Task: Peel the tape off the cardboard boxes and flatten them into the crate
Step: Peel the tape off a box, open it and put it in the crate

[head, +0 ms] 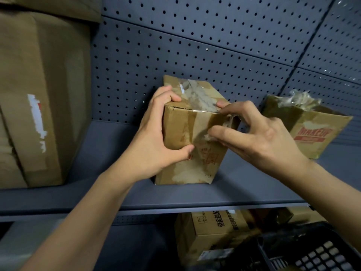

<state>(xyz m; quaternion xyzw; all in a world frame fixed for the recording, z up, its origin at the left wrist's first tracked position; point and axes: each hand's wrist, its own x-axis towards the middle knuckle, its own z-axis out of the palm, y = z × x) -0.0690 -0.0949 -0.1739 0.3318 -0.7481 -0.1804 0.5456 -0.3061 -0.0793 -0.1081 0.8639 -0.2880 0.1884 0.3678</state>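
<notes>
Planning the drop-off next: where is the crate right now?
Head view, bottom right corner: the black crate sits below the shelf, just right of a printed box.

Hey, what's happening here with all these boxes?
A person is stripping tape from a small cardboard box on a grey shelf. The left hand grips the box's top left corner to steady it, while the right hand pinches a strip of clear tape lifted off the front top edge. More tape covers the top, and the box is not yet flattened. A black crate sits at the lower right; another box with red print stands further right on the shelf.
</notes>
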